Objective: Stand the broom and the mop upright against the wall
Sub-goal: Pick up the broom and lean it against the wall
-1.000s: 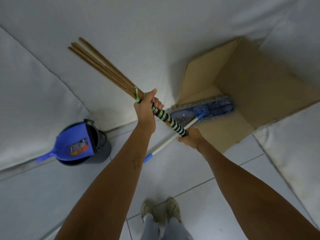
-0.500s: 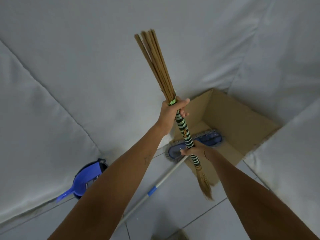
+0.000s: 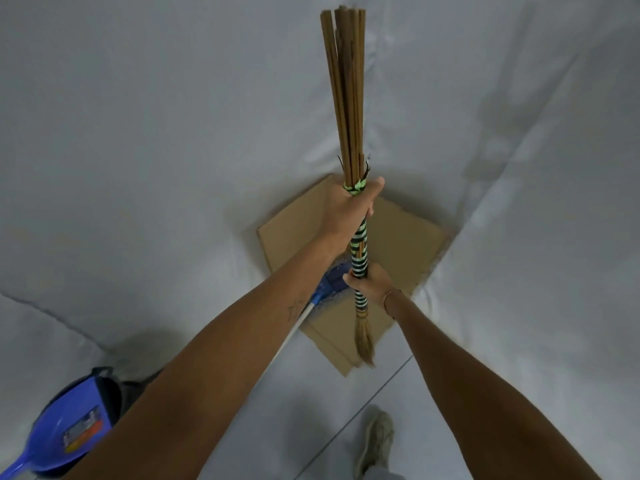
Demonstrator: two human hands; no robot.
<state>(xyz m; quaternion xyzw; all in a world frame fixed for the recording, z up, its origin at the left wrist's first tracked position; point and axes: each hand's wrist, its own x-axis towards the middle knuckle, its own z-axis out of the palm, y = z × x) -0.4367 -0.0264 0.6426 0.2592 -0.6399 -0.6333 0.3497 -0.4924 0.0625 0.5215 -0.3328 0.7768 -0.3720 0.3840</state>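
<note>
I hold a stick broom (image 3: 346, 98) nearly upright in front of the white wall (image 3: 156, 133). Its brown sticks point up and a thin tuft hangs at the bottom. My left hand (image 3: 349, 206) grips it just under the green tie. My right hand (image 3: 369, 282) grips the green-and-black striped wrap lower down. The mop (image 3: 330, 282) lies on the floor below: its blue head rests on the cardboard, its white handle (image 3: 294, 330) runs down-left under my left arm, mostly hidden.
A flattened cardboard box (image 3: 405, 237) leans in the wall corner. A blue dustpan (image 3: 69, 431) sits on a dark bucket (image 3: 128, 393) at lower left. One shoe (image 3: 375, 438) stands on the white tiled floor (image 3: 311, 410).
The broom swung from tilted up-left to nearly vertical, and both hands rose with it. The view tipped up toward the wall. The mop stayed on the floor.
</note>
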